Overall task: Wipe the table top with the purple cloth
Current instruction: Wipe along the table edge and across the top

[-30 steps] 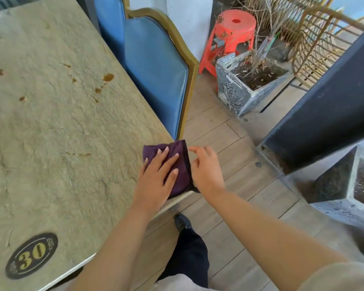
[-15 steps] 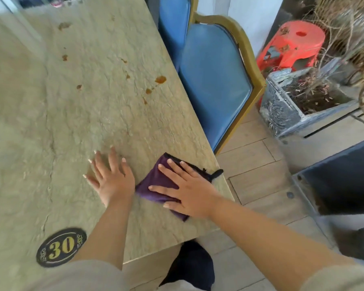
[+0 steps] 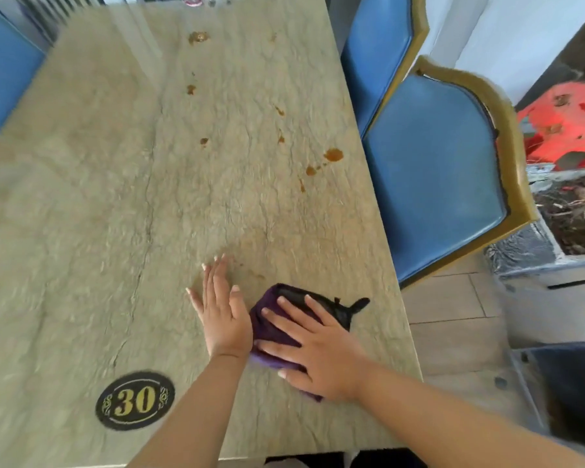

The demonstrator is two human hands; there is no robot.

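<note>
The purple cloth (image 3: 277, 319) lies folded on the beige stone table top (image 3: 115, 197), near the table's right front corner. My right hand (image 3: 318, 346) presses flat on it, fingers spread, covering most of it. A dark corner of the cloth sticks out to the right. My left hand (image 3: 222, 305) rests flat on the bare table just left of the cloth, fingers apart, its edge touching the cloth. Several brown stains (image 3: 333, 154) dot the table farther back, toward its right side and middle.
A black oval plate with a gold "30" (image 3: 135, 400) sits on the table at the front left. Two blue padded chairs (image 3: 436, 170) stand against the table's right edge, another blue chair (image 3: 4, 62) at far left. A red stool (image 3: 568, 119) and a planter (image 3: 574, 224) are at right.
The view swung left over the table. The cloth went from under my left hand at the table corner to under my right hand; my left hand now lies flat beside it.
</note>
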